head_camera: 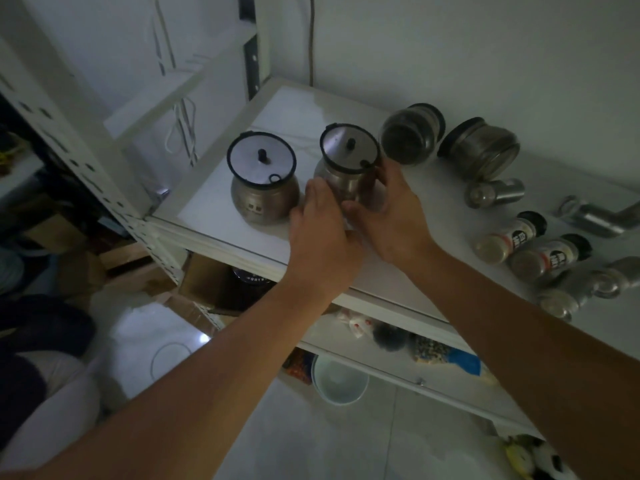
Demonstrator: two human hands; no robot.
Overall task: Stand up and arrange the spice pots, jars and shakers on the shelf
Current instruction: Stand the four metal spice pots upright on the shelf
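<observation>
On the white shelf (pixel 221 199) two round spice pots with black-rimmed lids stand upright. The left pot (pixel 263 181) stands alone. Both my hands are around the second pot (pixel 346 161): my left hand (pixel 322 230) touches its left side with straight fingers, and my right hand (pixel 391 209) curls round its right side. To the right, two glass jars (pixel 412 135) (pixel 481 148) lie on their sides. Further right, several small shakers lie flat, among them a metal one (pixel 495 194) and two labelled ones (pixel 509 239) (pixel 550 258).
A metal tube piece (pixel 599 216) lies near the wall at right. Lower shelves hold bags and a pale bowl (pixel 341 379). A perforated white upright (pixel 86 161) frames the shelf's left side. Cardboard boxes (pixel 207 282) sit below.
</observation>
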